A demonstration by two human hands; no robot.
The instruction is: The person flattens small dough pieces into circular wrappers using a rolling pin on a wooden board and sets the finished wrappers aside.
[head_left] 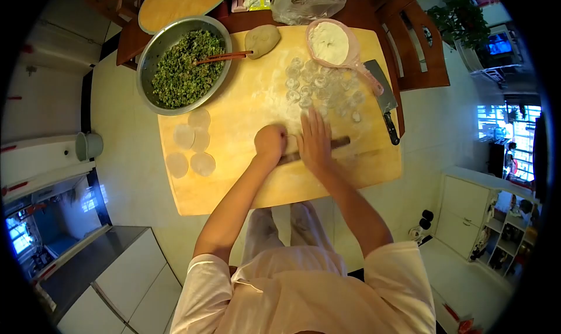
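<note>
My left hand point(270, 142) is closed at the edge of a small round dough wrapper point(291, 142), pinching it near the board's middle. My right hand point(315, 140) lies with fingers stretched forward, its palm over a dark wooden rolling pin point(340, 142). The pin's left end shows beside my left fist; its middle is hidden under the right palm. Just beyond my right fingertips are several floured dough pieces point(305, 91). At the board's left lie several rolled wrappers point(203, 164), some overlapping.
A steel bowl point(142, 80) of green filling with chopsticks point(225, 57) stands at back left. Beside it sits a dough lump point(262, 40). A pink scoop point(366, 75) of flour and a cleaver point(383, 91) lie at right on the wooden board point(245, 103). A plastic bag point(307, 2) lies behind.
</note>
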